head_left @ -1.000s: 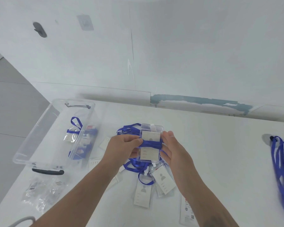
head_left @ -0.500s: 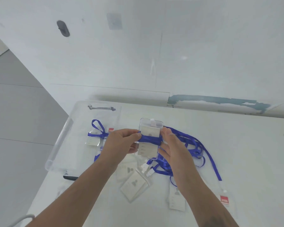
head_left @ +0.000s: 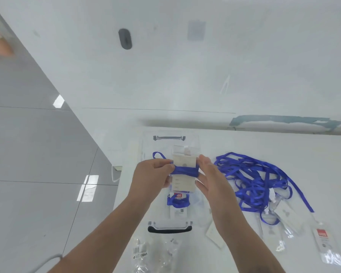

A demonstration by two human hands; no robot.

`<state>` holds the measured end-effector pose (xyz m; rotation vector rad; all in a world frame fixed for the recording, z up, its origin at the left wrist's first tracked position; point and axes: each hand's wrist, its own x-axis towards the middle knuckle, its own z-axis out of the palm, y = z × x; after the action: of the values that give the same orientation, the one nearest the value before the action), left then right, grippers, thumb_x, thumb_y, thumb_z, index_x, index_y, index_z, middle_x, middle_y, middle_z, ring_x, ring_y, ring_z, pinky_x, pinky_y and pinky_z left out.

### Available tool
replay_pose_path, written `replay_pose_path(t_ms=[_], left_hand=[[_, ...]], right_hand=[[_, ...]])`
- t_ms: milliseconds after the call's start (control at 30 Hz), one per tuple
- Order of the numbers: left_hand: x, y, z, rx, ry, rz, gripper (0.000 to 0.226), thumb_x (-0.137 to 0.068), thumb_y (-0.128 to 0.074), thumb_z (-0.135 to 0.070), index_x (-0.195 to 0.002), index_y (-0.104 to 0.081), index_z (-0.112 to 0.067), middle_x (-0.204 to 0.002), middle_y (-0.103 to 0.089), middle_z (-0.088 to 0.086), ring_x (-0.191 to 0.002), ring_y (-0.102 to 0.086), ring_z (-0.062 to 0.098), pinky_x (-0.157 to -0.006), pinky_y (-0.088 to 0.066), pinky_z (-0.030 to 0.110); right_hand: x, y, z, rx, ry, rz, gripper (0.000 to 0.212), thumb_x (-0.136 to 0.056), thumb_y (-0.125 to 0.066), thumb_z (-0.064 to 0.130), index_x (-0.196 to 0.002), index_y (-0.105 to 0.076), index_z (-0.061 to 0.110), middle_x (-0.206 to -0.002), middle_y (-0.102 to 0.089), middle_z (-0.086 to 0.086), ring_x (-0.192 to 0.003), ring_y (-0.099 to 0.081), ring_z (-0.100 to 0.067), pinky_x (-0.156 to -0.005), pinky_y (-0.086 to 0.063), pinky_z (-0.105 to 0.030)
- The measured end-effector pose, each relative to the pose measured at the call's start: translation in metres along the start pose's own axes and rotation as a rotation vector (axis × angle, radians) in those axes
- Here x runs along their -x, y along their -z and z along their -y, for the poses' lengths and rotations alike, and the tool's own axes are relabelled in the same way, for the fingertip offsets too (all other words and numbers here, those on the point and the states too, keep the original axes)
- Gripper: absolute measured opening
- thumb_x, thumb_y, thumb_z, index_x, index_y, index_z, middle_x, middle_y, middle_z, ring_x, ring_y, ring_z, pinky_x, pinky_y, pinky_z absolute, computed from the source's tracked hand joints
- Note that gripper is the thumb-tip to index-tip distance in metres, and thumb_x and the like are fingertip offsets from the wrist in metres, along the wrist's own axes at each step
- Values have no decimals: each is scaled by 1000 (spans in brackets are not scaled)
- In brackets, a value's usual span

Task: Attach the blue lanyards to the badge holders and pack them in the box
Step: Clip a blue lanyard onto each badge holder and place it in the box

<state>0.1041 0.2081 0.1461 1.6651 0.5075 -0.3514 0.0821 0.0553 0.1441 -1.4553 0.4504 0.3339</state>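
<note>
fingertips [head_left: 170,166] of your left hand [head_left: 152,175] pinch the blue lanyard [head_left: 185,171] where it wraps the middle of the clear badge holder [head_left: 184,170], while your right hand [head_left: 210,180] braces the opposite edge with straighter fingers, thumb up by the top corner. whether those right fingers actually clamp the holder or only press it is hard to tell. you seem to hold it upright between both sets of fingers so the wound band stays tight and doesn't unspool before packing.

directly beyond and beneath your fingers sits the clear plastic box [head_left: 141,152], its black handle [head_left: 169,229] nearer you than your knuckles; that placement suits a straight drop. one wrapped badge [head_left: 178,201] lies in it just under your palms, and a lanyard loop [head_left: 158,155] shows beyond your left fingers.

off your right fingers lies a tangle of loose lanyards [head_left: 254,180] with spare holders [head_left: 287,215] at its near side. empty wrappers [head_left: 142,255] lie beside your left forearm.

the box's transparent walls nearly vanish against the white table [head_left: 283,150], your hands cover much of its contents, and the holder's clip is blurred.
</note>
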Motion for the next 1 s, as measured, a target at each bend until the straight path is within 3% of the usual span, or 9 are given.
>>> replay_pose_path(t_ms=[100,200,333,467,633,733,833,900,1000], left_hand=[[-5,8,8,-10,12,-35,22,-91,-63,-11,-79,-71,-27,-84,-76,3,-75,-70,20,-81,-60,40],[-10,8,18,-38,16,-71,36,-92,-59,-9,-68,-71,-33,-79,-76,0,-75,-70,20,-84,-59,42],[-17,-1,18,-131,64,-54,30,-99,-49,-24,-80,-71,-20,-85,-73,5,-74,-64,16,-69,-52,28],[-27,-12,25,93,298,19,55,-98,-35,-59,-84,-67,-17,-76,-66,-6,-69,-57,4,-58,-33,18],[-41,-19,39,250,374,-62,73,-96,-24,-68,-96,-75,-16,-68,-74,-5,-70,-65,6,-60,-38,18],[-48,-26,49,278,421,-152,70,-96,-23,-68,-94,-72,-18,-60,-73,-4,-80,-66,16,-76,-46,26],[-52,-31,57,285,476,-211,77,-91,-22,-76,-108,-69,-17,-90,-75,7,-106,-64,27,-107,-40,40],[-58,-32,62,278,504,-238,84,-87,-22,-81,-113,-69,-17,-103,-73,10,-109,-63,29,-109,-40,43],[-66,-33,66,261,520,-250,79,-91,-21,-76,-109,-69,-16,-94,-74,9,-98,-67,27,-102,-46,40]], right_hand=[[-8,-16,-14,35,-17,-2,31,-104,-40,35,-91,-68,36,-82,-72,23,-77,-67,6,-61,-52,-13],[-18,-27,-21,51,-57,8,40,-103,-37,34,-81,-69,40,-85,-70,17,-81,-64,-2,-85,-54,-32],[-30,-33,-25,58,-168,-17,35,-102,-38,42,-84,-67,34,-77,-67,15,-72,-61,-4,-72,-47,-26],[-38,-37,-28,64,-292,-50,37,-99,-39,55,-83,-64,32,-56,-64,20,-53,-61,1,-62,-50,-23],[-60,-44,-44,45,-398,-57,51,-92,-39,69,-81,-68,29,-70,-74,7,-85,-74,-24,-88,-56,-41],[-70,-48,-55,23,-448,-51,52,-91,-38,70,-97,-71,30,-83,-77,4,-77,-74,-19,-82,-58,-38],[-76,-54,-55,25,-473,-44,51,-96,-35,65,-104,-66,26,-88,-74,2,-72,-70,-15,-59,-55,-27],[-82,-58,-57,45,-488,-56,50,-98,-33,62,-105,-63,23,-91,-70,2,-73,-66,-14,-53,-47,-22],[-91,-64,-66,98,-511,-79,57,-97,-31,64,-120,-61,21,-110,-71,-4,-94,-68,-20,-60,-50,-22]])
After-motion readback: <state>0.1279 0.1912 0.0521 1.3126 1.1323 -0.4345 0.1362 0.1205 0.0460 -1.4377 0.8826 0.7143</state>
